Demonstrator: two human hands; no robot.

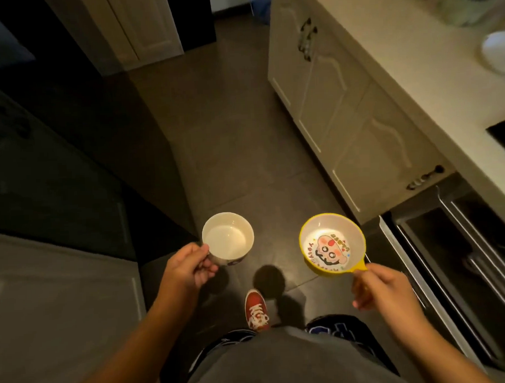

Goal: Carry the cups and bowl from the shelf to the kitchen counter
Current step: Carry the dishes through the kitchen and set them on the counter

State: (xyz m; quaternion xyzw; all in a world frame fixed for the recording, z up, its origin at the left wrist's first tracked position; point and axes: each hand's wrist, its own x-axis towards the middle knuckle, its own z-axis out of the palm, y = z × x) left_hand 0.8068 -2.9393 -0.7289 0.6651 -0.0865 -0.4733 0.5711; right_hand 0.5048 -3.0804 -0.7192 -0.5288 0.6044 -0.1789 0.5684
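My left hand [188, 268] grips a white cup [228, 237] by its near side, holding it upright and empty over the dark floor. My right hand [377, 287] pinches the small handle of a yellow-rimmed bowl [332, 244] with a cartoon face printed inside. Both vessels hang in the air in front of my waist, about a hand's width apart. The pale kitchen counter [412, 59] runs along the right side, above white cabinet doors.
A white dish [498, 52] and blurred items sit on the counter's far part. A dark hob corner [504, 136] shows at the right edge, with an oven [459, 255] below it. Dark cabinets line the left. My red shoe [257, 308] is on the tiled floor.
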